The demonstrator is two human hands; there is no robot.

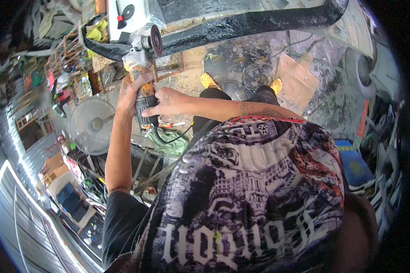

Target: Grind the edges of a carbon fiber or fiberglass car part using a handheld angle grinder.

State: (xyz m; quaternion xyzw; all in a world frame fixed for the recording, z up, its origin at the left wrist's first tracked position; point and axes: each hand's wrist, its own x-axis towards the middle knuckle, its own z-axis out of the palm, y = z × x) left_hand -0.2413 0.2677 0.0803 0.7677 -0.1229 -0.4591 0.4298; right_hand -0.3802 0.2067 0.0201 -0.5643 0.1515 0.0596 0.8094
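The right hand (166, 103) wraps its fingers round the angle grinder (143, 77) body; the left hand (133, 87) clamps it just above. Beyond the fingertips, the disc (156, 41) seems to touch the black panel (241, 22)

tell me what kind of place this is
Probably a vehicle body or repair workshop. Both hands, left hand and right hand, grip an angle grinder near a black curved panel; a tyre and a standing fan sit on the stained floor.
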